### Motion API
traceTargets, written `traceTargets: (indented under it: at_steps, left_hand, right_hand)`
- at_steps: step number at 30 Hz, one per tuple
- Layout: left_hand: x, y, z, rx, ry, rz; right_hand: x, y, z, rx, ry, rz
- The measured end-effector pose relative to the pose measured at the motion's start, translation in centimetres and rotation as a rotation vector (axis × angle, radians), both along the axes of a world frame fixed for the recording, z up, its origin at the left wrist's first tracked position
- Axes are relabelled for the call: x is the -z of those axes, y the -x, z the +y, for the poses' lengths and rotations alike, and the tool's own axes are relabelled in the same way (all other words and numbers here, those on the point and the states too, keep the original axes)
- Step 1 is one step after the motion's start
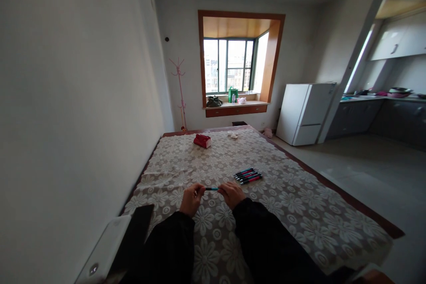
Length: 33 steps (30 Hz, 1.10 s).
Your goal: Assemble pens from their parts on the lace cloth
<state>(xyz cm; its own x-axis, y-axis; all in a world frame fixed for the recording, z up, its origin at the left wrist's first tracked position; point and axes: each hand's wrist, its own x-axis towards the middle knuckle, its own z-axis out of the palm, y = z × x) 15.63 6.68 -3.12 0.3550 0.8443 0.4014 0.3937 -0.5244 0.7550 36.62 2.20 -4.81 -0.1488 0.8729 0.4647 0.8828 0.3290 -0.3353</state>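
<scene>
A pen (211, 189) with a teal barrel is held level between my two hands, just above a long table (299, 213) covered in a flower-patterned lace cloth. My left hand (192, 198) pinches its left end and my right hand (232, 194) grips its right end. Both arms wear black sleeves. A small row of several pens (248, 175), pink and blue with dark grips, lies on the cloth just beyond my right hand.
A red box (203, 140) and a small white crumpled thing (233, 134) lie at the table's far end. A dark flat device (135, 235) sits at the near left corner. A white wall runs along the left. A white fridge (304, 113) stands at the right.
</scene>
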Motion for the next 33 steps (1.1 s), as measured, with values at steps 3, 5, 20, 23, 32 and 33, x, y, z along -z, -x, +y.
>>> traceTargets:
  at_steps: [3, 5, 20, 23, 32, 33]
  left_hand:
    - [0.1, 0.0, 0.0, -0.023, 0.028, -0.001]
    - [0.3, 0.1, 0.2, -0.058, 0.046, -0.007]
    - [0.3, 0.2, 0.3, -0.131, -0.052, -0.081]
    - [0.1, 0.3, 0.3, -0.114, -0.117, -0.05]
    - [0.2, 0.2, 0.5, -0.088, -0.018, -0.093]
    - [0.2, 0.2, 0.5, -0.076, -0.012, -0.098]
  right_hand:
    - [-0.1, -0.1, 0.0, -0.002, -0.036, 0.063]
    - [-0.3, -0.1, 0.0, 0.005, -0.054, 0.118]
    - [0.6, -0.2, 0.4, -0.002, 0.001, 0.18]
    - [0.7, -0.3, 0.6, -0.022, 0.057, 0.307]
    - [-0.6, -0.3, 1.1, -0.346, 0.251, 1.309]
    - [-0.8, -0.2, 0.8, -0.374, 0.279, 1.373]
